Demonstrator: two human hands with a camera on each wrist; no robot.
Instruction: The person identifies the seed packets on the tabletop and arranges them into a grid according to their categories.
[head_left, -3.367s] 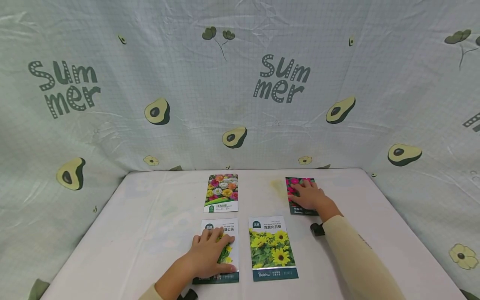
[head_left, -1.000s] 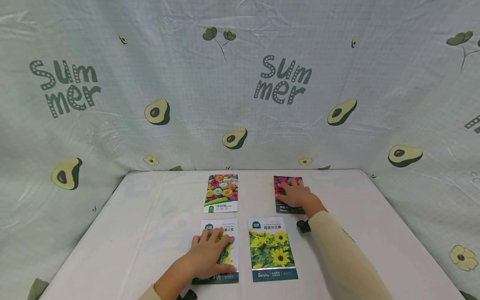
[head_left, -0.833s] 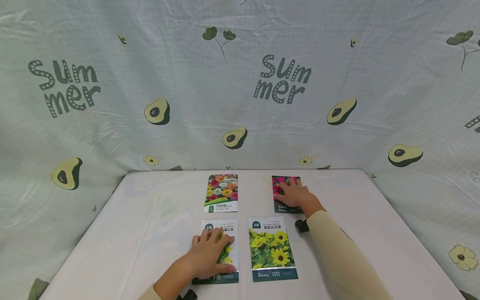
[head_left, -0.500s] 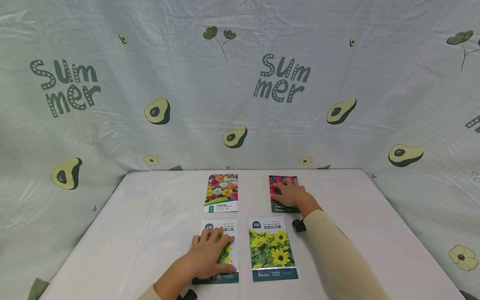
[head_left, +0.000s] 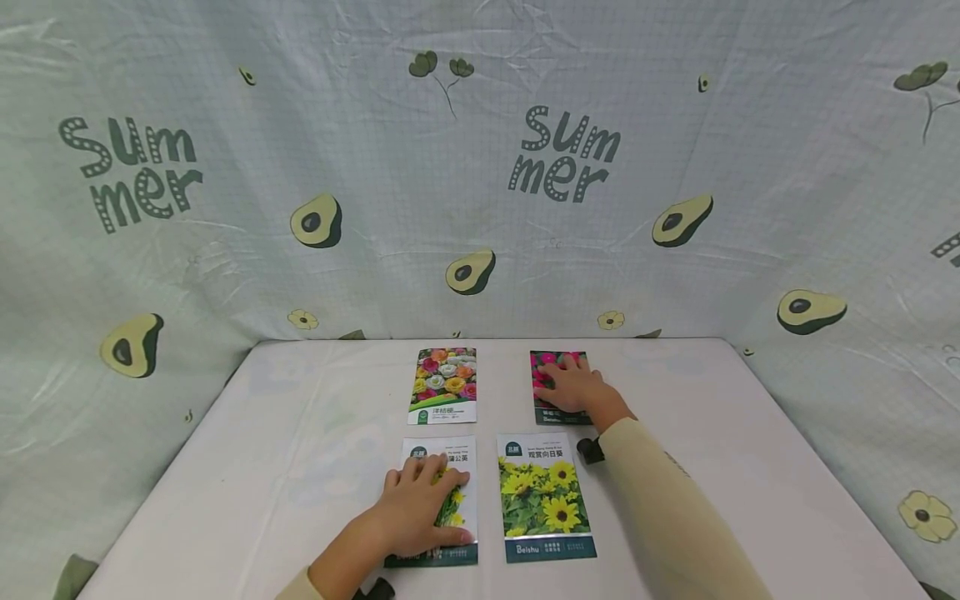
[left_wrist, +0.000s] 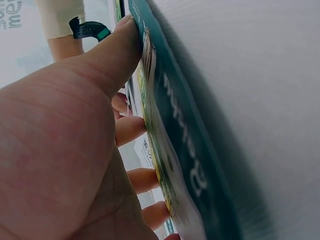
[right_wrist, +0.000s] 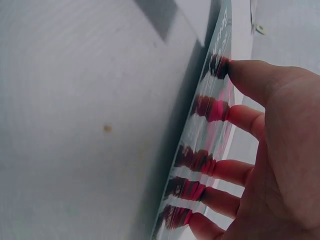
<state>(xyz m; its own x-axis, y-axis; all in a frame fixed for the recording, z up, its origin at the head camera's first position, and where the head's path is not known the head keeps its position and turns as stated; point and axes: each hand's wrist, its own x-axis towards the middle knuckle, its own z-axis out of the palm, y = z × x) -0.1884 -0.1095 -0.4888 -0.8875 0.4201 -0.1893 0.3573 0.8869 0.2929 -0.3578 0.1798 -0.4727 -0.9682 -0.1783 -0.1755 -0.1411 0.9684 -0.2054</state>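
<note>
My right hand (head_left: 573, 387) rests on a pink-flower seed packet (head_left: 552, 416) at the back right of the table, covering much of its front. In the right wrist view, spread fingertips and thumb press on its glossy face. Nearer to me, my left hand (head_left: 415, 507) lies over a yellow-flower seed packet (head_left: 461, 504). Its fingers and thumb touch the packet's surface in the left wrist view. Between my forearms lies a sunflower seed packet (head_left: 545, 500). A packet with multicoloured flowers (head_left: 444, 383) lies behind my left hand, left of the pink one.
The packets lie flat on a white-covered table (head_left: 247, 467), two in a back row and two in front. Behind it hangs a pale curtain (head_left: 375, 167) printed with avocados. A black wrist strap (left_wrist: 92, 30) shows on the right forearm in the left wrist view.
My right hand has slid the pink-flower packet leftward across the table, closer to the multicoloured one. The left hand and the other packets have stayed in place.
</note>
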